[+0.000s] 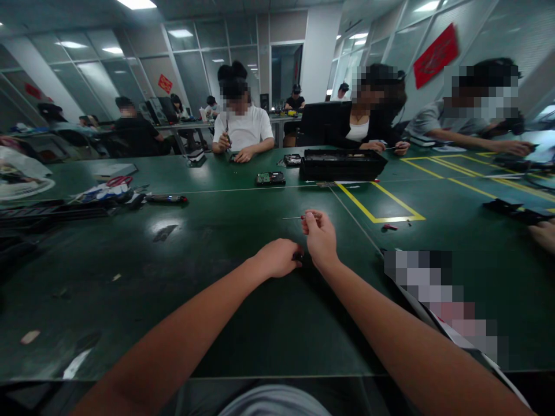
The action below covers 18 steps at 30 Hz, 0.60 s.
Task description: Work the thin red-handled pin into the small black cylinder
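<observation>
Over the middle of the green table [243, 219], my left hand [281, 257] has its fingers closed round a small black object [298, 256], mostly covered by the fingers. Just to its right and slightly farther away, my right hand [319, 236] pinches a thin screwdriver [302, 218] with a red part by the fingers. Its slim metal shaft points left, above the left hand, and does not touch the black object. The two hands are close together but apart.
A hard drive [271, 178] and a black case [342, 164] lie beyond my hands. Tools and red scissors [119, 181] are piled at left, near a dark cylindrical tool [167, 199]. A small red item [389, 227] lies right, by yellow tape. Several people sit around.
</observation>
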{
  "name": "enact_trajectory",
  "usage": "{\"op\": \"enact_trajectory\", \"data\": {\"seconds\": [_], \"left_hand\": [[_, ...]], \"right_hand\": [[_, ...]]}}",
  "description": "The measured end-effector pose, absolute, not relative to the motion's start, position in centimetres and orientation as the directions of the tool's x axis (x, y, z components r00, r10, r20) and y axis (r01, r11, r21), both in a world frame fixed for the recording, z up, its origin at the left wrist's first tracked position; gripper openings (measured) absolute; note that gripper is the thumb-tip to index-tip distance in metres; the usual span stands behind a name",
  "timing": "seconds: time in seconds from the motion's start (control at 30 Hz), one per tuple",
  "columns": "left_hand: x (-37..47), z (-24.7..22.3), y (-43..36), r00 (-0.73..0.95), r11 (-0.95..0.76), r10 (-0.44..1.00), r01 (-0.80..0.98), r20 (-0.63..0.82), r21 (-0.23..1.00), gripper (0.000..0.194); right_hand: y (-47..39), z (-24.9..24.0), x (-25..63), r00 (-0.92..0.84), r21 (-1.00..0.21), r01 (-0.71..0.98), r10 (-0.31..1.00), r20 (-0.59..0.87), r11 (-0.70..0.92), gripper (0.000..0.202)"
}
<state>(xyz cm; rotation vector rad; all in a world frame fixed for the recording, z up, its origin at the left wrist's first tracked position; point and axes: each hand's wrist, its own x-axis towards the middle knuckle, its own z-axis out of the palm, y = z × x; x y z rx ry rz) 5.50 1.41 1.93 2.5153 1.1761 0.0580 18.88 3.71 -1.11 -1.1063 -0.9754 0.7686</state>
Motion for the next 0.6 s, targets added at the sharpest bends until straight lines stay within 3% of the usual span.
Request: {"op": "enact_trajectory", "data": {"seconds": [0.23,0.5,0.6], "left_hand": [[5.1,1.5,1.0,0.587,-0.541,0.809,0.759,-0.021,0.361,0.023],[1.9,2.5,2.0,0.452,-0.390,0.888,0.646,0.082,0.657,0.024],[-0.7,2.6,2.6,0.422,-0.266,0.907,0.609,-0.021,0.747,0.029]], "right_hand": [[3.4,-0.9,18.9,0.381,-0.967,-0.038,0.898,0.220,0.253,0.028],[3.5,-0.8,19.1,0.364,-0.972,-0.033,0.908,0.205,0.232,0.027],[3.5,-0.9,19.1,0.353,-0.974,-0.026,0.914,0.201,0.225,0.026]]}}
